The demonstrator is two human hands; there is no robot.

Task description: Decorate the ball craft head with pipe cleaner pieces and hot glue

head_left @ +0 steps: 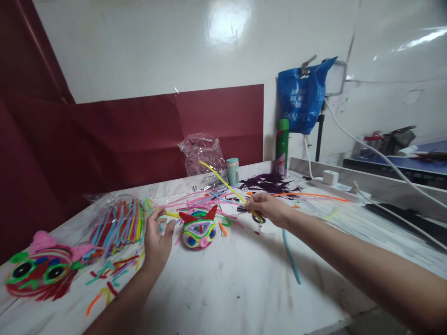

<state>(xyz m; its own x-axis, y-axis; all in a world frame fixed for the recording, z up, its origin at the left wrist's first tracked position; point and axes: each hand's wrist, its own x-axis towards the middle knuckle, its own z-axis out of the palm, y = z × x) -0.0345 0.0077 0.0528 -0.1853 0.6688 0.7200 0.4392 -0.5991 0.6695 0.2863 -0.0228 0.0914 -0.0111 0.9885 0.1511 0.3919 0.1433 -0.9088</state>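
Observation:
My right hand (263, 208) pinches a long yellow pipe cleaner (219, 177), which slants up and to the left from the fingers. My left hand (156, 237) is raised over the table with the thumb apart from the curved fingers and nothing seen between them. Between my hands sits a small round animal head (199, 234), covered in coloured pipe cleaners, with red horns and a pink nose. At the far left lies a larger striped head (40, 272) with pink ears and big black eyes. A light blue pipe cleaner (291, 258) lies below my right wrist.
A clear bag of coloured pipe cleaners (120, 223) lies behind my left hand, with cut scraps (111, 270) in front. Dark purple strips (267, 182), a light green cup (232, 171) and a green spray can (282, 146) stand or lie at the back. White cables hang at right.

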